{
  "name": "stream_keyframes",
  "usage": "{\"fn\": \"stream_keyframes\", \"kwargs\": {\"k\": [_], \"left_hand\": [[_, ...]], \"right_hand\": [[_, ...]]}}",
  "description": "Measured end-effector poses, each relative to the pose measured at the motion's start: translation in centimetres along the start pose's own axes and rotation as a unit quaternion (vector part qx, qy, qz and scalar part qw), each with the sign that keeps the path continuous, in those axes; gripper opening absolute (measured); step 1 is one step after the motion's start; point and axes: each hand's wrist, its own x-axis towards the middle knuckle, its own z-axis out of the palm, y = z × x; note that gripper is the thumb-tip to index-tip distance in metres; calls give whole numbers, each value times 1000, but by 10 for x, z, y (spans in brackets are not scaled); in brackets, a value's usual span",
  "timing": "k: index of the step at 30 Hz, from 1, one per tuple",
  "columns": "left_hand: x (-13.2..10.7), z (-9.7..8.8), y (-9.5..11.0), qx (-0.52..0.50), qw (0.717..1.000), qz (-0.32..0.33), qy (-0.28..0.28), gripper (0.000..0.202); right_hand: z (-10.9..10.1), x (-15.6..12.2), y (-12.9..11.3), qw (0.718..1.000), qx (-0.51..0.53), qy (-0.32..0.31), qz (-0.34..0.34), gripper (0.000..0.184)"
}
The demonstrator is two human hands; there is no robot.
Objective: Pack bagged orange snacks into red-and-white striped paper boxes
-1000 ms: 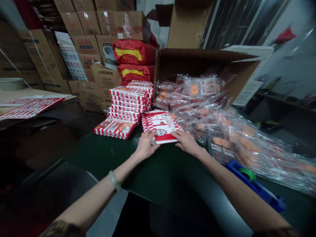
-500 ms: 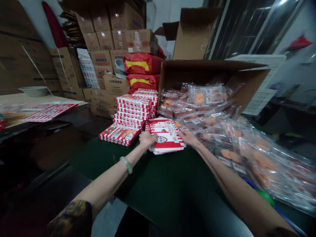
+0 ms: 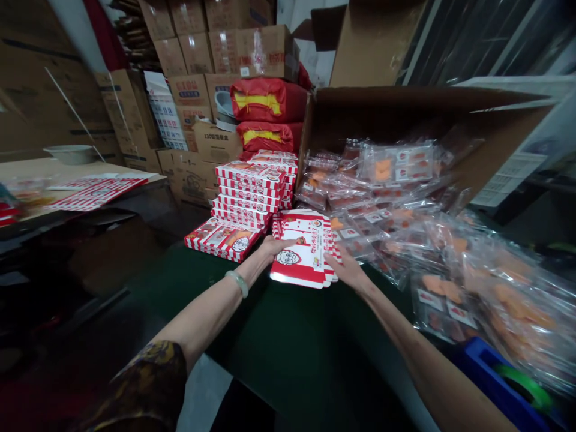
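Both my hands grip a flat red-and-white striped carton (image 3: 305, 249) lifted a little off a small pile of the same cartons on the green table (image 3: 279, 336). My left hand (image 3: 272, 247) pinches its left edge, thumb on top. My right hand (image 3: 344, 268) holds its right edge. A stack of filled striped boxes (image 3: 249, 189) stands just behind and left, with one more box (image 3: 222, 237) lying in front of it.
Clear packets with orange contents (image 3: 432, 240) spill from a big open cardboard box (image 3: 405, 114) across the table's right side. A blue tape dispenser (image 3: 508, 384) lies near my right forearm. Red sacks (image 3: 265, 99) and stacked cartons (image 3: 202, 54) fill the back; a side table (image 3: 76, 180) holds flat striped sheets.
My hands have raised the top carton's near edge off the pile and drawn it slightly toward me. My head has moved, so the view has shifted.
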Motion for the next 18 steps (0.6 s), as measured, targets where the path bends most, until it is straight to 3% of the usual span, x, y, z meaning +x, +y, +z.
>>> {"fn": "stream_keyframes", "kwargs": {"k": [3,5,10,12,18], "left_hand": [[1,-2,-1,5,1000,11,9,42],[0,-2,-2,16,999,19,21,44],[-4,-9,5,91,994,11,54,35],[-7,-16,12,136,988,9,74,35],[-17,-33,41,300,946,19,117,34]], "right_hand": [[4,-21,9,995,42,59,72,56],[7,-22,13,988,67,74,121,59],[16,11,3,972,141,42,186,65],[23,13,-8,967,162,22,194,68],[55,-41,-45,963,212,-30,163,68]]}}
